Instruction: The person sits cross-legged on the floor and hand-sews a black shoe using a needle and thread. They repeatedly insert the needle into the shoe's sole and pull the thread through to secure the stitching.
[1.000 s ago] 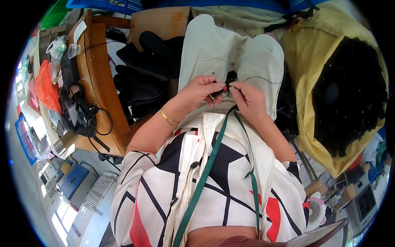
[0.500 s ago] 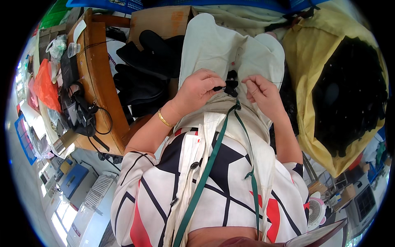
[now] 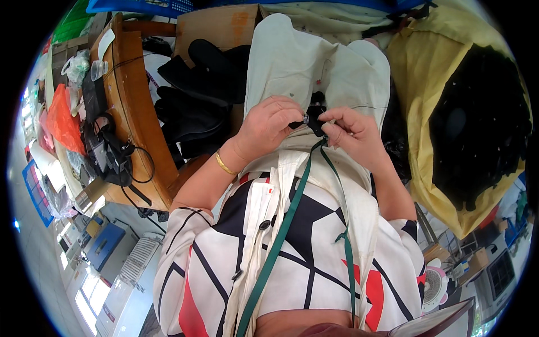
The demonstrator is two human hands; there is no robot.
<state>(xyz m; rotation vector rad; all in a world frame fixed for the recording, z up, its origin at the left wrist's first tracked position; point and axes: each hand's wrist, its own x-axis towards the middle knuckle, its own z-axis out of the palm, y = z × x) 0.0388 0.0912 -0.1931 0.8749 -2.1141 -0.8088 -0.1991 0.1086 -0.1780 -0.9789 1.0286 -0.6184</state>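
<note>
A cream cloth (image 3: 292, 62) lies over my lap and stretches away from me. My left hand (image 3: 269, 123) and my right hand (image 3: 351, 132) meet above it. Both pinch a small black piece (image 3: 314, 118) between their fingertips. A thin dark thread (image 3: 368, 107) runs from it to the right. My left wrist wears a gold bangle (image 3: 224, 164). A green lanyard (image 3: 292, 208) hangs down my patterned shirt from just below the black piece.
A heap of black pieces (image 3: 191, 106) lies to my left beside a wooden table (image 3: 132, 106) with cables and plastic bags. At the right a yellow sack (image 3: 426, 112) holds dark material (image 3: 477, 123). A cardboard box (image 3: 219, 25) stands ahead.
The hands have drawn a little closer to my body, still together on the black piece. The right hand has shifted slightly lower.
</note>
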